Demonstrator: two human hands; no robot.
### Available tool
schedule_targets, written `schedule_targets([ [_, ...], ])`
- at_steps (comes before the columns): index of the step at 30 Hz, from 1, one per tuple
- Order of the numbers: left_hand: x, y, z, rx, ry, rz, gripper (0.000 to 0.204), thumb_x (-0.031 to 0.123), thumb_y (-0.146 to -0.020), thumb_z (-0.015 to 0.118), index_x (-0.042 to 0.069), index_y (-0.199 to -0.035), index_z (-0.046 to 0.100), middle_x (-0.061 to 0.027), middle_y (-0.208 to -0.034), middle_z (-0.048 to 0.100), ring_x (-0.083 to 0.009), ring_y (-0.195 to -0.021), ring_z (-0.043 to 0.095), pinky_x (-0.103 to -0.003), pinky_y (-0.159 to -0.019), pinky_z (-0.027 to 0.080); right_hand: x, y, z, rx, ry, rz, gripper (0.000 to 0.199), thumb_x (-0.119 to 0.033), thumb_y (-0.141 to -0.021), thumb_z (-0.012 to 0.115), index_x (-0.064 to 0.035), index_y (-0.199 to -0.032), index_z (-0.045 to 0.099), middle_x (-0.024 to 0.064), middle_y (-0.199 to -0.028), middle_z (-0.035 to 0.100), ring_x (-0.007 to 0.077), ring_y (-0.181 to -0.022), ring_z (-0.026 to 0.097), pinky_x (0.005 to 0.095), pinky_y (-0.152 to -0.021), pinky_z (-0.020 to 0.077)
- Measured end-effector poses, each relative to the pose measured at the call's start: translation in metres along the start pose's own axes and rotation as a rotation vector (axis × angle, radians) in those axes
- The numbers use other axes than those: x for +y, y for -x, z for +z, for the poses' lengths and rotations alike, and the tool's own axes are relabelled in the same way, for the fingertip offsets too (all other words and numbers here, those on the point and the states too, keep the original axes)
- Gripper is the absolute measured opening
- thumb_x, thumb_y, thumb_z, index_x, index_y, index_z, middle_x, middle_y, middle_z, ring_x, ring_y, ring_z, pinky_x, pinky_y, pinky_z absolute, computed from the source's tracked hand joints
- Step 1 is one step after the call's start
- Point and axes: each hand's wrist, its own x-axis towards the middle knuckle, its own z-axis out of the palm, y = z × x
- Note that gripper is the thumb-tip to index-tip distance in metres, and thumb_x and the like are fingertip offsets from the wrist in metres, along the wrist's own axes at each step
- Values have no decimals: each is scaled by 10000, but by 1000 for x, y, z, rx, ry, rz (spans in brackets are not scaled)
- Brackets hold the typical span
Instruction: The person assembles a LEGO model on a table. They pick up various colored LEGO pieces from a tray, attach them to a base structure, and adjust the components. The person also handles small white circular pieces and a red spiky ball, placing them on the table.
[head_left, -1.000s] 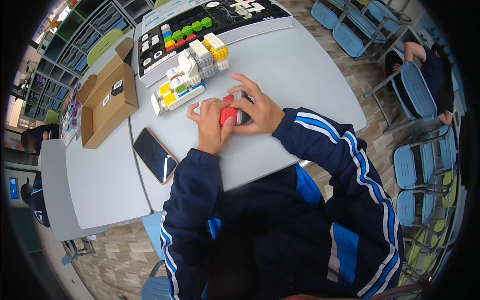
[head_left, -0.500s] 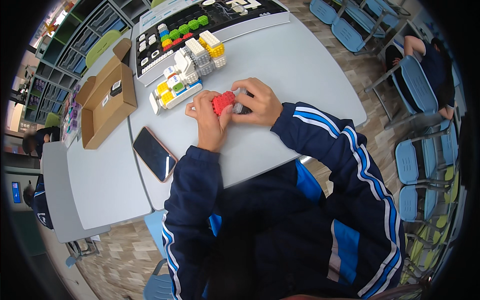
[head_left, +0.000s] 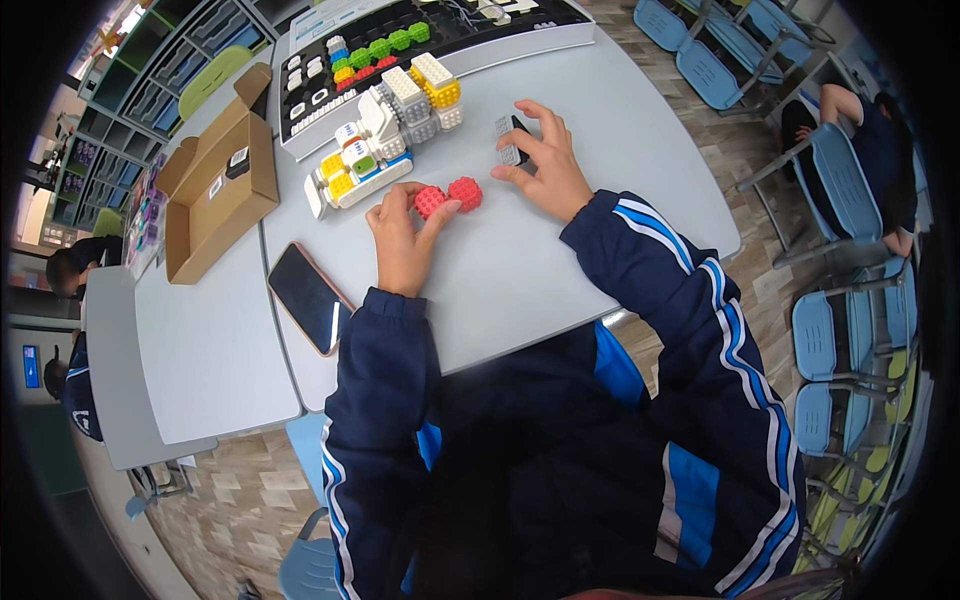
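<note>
Two red studded building blocks sit side by side, seemingly touching. My left hand pinches the left red block between thumb and fingers. The right red block lies just past the thumb tip. My right hand has its fingers spread beside a grey studded piece with a black part; it lies on the table by the index finger and thumb, perhaps still touched. Beyond my left hand stands a built model of white, grey and yellow blocks with a blue strip.
A black phone lies left of my left forearm. An open cardboard box stands at the left. A white-edged tray of blocks and parts lies at the far side of the table. Blue chairs and a seated person are at the right.
My hands have moved apart. The grey piece, earlier against the red block between my hands, is now off to the right by my right hand, whose fingers have spread. Two red blocks now show.
</note>
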Motion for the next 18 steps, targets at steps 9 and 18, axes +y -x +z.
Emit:
schedule_targets([
  [9, 0, 1, -8, 18, -53, 123, 421, 295, -847, 739, 45, -1164, 619, -126, -1155, 635, -278, -1072, 553, -366, -953, 383, 1, -1, 4, -85, 21, -19, 329, -339, -787, 774, -121, -994, 641, 165, -1407, 392, 370, -1261, 352, 476, -1026, 313],
  [18, -75, 41, -132, 59, -381, 205, 226, 269, -925, 596, 90, -1036, 678, -42, -1269, 626, -297, -1264, 460, -438, -1080, 262, -3, 0, 3, -127, -75, 36, 335, -351, -798, 772, -110, -989, 641, 138, -1396, 388, 346, -1255, 364, 456, -1060, 337],
])
